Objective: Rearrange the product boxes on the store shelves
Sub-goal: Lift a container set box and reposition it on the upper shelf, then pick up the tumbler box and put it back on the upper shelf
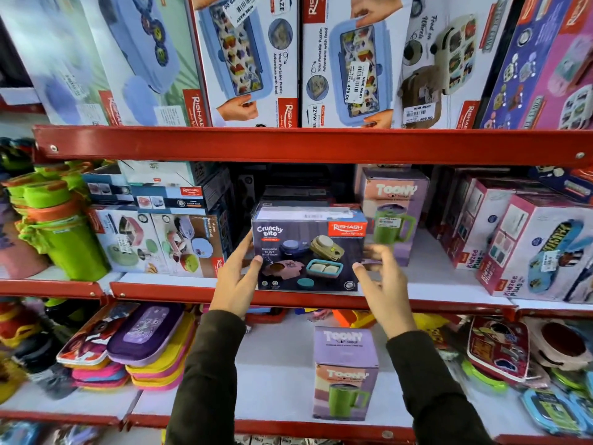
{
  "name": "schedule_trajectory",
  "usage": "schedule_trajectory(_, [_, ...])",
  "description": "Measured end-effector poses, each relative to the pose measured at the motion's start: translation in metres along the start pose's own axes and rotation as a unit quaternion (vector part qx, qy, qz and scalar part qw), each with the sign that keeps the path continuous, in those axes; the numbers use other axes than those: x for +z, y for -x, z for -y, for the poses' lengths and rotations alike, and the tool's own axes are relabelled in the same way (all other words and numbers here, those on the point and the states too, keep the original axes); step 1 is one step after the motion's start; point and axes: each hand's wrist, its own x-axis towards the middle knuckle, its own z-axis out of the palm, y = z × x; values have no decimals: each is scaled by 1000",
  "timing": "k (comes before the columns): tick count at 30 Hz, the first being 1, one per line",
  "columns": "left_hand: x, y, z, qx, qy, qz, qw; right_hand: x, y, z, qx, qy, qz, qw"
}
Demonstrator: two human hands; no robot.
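Standing at the front edge of the middle shelf (pixel 167 289), the dark snack box (pixel 308 248) sits between both hands. The left hand (pixel 236 284) is spread against the box's left side, thumb on the front face, fingers around the side edge. The right hand (pixel 383 281) is at the box's right edge with fingers loosely spread and blurred; whether it touches the box I cannot tell. Two purple mug boxes show: one (pixel 393 213) just right of the snack box on the same shelf, one (pixel 345 374) alone on the shelf below. Farther right stand two pink boxes (pixel 539 248). Overhead, two blue puzzle lunchbox cartons (pixel 247 59) lean side by side.
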Motion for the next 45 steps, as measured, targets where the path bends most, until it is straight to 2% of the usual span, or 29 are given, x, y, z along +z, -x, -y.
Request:
schedule_trajectory(6, [-13,-14,23,-34,-26,5,999,41,0,-16,5,40,18,999])
schedule_trajectory(11, [-5,-16,33,-46,-27,31,998,48,0,-22,21,66,8,998])
schedule_trajectory(16, [-3,-22,37,-41,-41,25,998,47,-4,-23,20,72,2,997])
schedule_trajectory(20, [-1,-11,36,-29,-3,-55,998,42,2,-25,24,38,-10,999])
schedule_trajectory(24, [4,16,44,20,-11,-195,980,27,17,-34,3,26,-94,995])
schedule_trajectory(27, [14,42,69,41,-5,-210,977,14,36,-50,6,16,-143,990])
schedule_trajectory(31, [40,84,101,3,-16,-116,993,4,75,-86,45,26,-134,990])
schedule_trajectory(35, [73,115,136,-124,-29,48,991,2,116,-126,142,32,-112,983])
schedule_trajectory(37, [87,124,149,-182,-46,139,972,2,126,-144,233,35,-50,971])
schedule_trajectory(39, [102,133,156,-204,-79,213,952,5,130,-155,298,33,55,953])
schedule_trajectory(41, [115,140,155,-202,-84,240,946,9,133,-156,316,22,126,940])
schedule_trajectory(45, [122,145,142,-205,-68,180,959,5,136,-147,299,23,108,948])
